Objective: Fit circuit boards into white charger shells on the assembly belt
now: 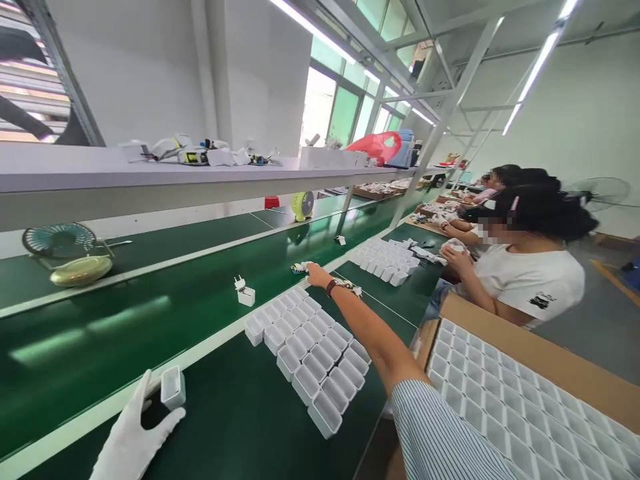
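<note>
My left hand, in a white glove, holds a white plastic shell upright near the white strip at the belt's edge. My right arm stretches far out, bare, with a watch at the wrist. My right hand reaches a small circuit part lying on the green conveyor belt, fingers closed down onto it. Between both hands, rows of empty white shells stand packed on the green bench. A white plug piece rides on the belt beyond them.
A cardboard box full of white shells sits at my right. Co-workers sit further along the line beside another batch of shells. A small fan stands on the far side, and a shelf with clutter hangs above the belt.
</note>
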`<state>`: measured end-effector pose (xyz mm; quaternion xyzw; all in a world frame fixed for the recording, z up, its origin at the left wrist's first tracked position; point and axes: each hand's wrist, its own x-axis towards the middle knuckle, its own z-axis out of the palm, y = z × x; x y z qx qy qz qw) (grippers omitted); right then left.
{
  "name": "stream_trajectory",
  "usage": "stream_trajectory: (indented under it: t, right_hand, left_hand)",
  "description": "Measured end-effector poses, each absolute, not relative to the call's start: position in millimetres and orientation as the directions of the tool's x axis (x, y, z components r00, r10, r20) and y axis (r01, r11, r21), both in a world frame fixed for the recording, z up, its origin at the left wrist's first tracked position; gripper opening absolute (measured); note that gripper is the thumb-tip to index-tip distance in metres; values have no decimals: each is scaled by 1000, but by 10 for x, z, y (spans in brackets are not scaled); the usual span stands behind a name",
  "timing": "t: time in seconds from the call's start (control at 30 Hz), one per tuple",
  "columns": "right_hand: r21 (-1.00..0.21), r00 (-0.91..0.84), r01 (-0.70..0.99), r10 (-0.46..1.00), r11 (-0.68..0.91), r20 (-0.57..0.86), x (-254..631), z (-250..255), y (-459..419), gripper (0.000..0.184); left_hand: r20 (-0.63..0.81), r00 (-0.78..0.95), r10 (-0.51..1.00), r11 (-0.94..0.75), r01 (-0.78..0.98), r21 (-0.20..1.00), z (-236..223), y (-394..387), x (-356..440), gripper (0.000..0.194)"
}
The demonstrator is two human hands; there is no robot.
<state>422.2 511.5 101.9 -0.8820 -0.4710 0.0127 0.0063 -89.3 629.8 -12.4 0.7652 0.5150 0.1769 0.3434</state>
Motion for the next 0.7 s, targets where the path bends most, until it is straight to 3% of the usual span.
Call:
stream_trajectory:
  t: [0.2, 0.37, 0.57, 0.7]
  right_hand:
    - [80, 481, 876, 873, -475, -84, 4282, 829, 5770, 33]
    - [115, 402, 912, 913, -394, -68, 4202, 1000, 5908, 36]
    - [67, 193, 978, 979, -197, 63, 3564, 1687, 5823, 64]
    - [-39, -69, 996, 991, 74, 116, 2588, 2034, 5550, 61]
  left_hand:
    - [-105, 435, 894, -245, 672, 699, -225, 6310, -887, 96]
    - [-53, 469, 882, -297, 639, 710, -203, 6267, -893, 93]
    - [31, 477, 878, -357, 611, 706, 26, 6241, -762, 95]
    - [57, 492, 869, -390, 609, 691, 161, 6251, -640, 87]
